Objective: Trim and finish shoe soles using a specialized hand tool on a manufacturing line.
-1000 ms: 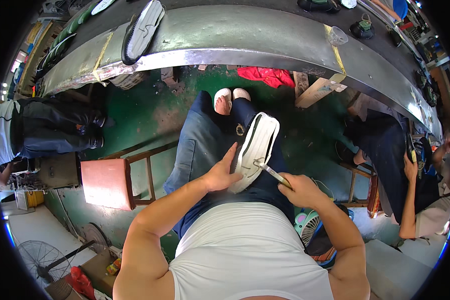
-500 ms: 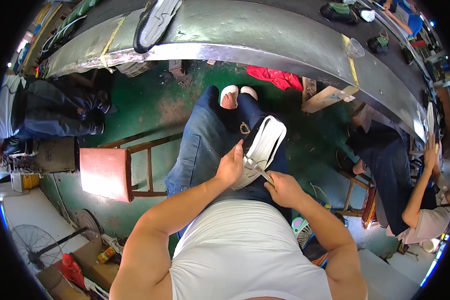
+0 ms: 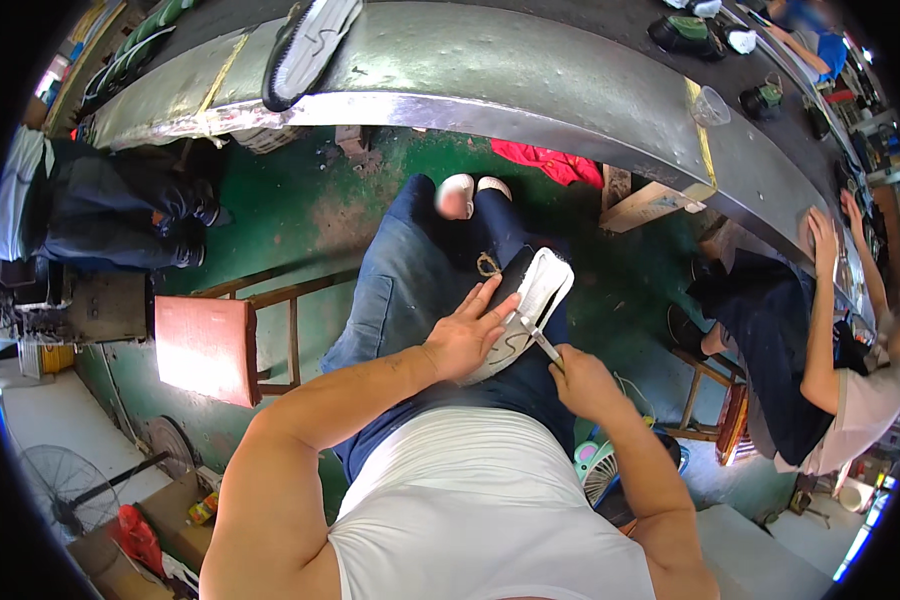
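Note:
A shoe (image 3: 546, 282) rests across my lap with its pale underside up, a raised white rim at its far end and black material along its left side. My left hand (image 3: 467, 337) holds the shoe by its left edge, with the fingers reaching forward over it. In my right hand (image 3: 584, 381) is a slim metal tool (image 3: 542, 340) with a narrow shiny end; its exact kind is unclear. The fist wraps the handle, and the tool's tip meets the shoe's underside, close to my left fingertips.
Ahead stands a long metal-edged bench (image 3: 530, 75) bearing another shoe (image 3: 312, 50) and a clear cup (image 3: 710, 107). A stool (image 3: 205, 348) is to the left, a fan (image 3: 65, 490) lower left. Co-workers sit at right and stand at left. Red cloth (image 3: 550, 160) lies beneath the bench.
My left hand has moved up and right along the shoe, its fingers reaching farther over it. My right hand and the tool have shifted slightly right. The right co-worker's arms have shifted.

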The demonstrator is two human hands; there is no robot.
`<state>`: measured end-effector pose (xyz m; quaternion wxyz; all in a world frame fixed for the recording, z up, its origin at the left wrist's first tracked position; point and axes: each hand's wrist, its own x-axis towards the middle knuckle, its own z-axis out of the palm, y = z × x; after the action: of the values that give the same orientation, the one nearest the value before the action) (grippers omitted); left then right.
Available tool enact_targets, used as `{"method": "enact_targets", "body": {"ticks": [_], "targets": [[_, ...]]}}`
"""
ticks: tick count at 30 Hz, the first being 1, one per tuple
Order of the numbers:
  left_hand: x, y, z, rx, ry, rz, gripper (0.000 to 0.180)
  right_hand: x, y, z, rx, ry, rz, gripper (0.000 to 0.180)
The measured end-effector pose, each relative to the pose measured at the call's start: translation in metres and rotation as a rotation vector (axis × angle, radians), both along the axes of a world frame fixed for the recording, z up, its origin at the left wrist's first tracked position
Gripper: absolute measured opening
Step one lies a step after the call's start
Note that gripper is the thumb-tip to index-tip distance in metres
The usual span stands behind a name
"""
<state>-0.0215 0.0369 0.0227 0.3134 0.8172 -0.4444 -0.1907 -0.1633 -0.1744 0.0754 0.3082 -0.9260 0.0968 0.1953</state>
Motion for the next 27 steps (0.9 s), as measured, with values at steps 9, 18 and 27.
{"method": "enact_targets", "body": {"ticks": [9, 18, 27], "targets": [[0.016, -0.015, 0.028, 0.316, 0.038, -0.133, 0.059, 0.037, -0.013, 0.006, 0.344, -0.302, -0.273, 0.030], [-0.005, 0.026, 0.008, 0.071, 0.572, 0.277, 0.072, 0.028, 0.006, -0.002, 0.171, -0.228, -0.078, 0.039], [0.000, 0.030, 0.008, 0.036, 0.672, 0.221, 0.080, 0.021, 0.014, -0.008, 0.090, 0.063, -0.007, 0.032]]}}
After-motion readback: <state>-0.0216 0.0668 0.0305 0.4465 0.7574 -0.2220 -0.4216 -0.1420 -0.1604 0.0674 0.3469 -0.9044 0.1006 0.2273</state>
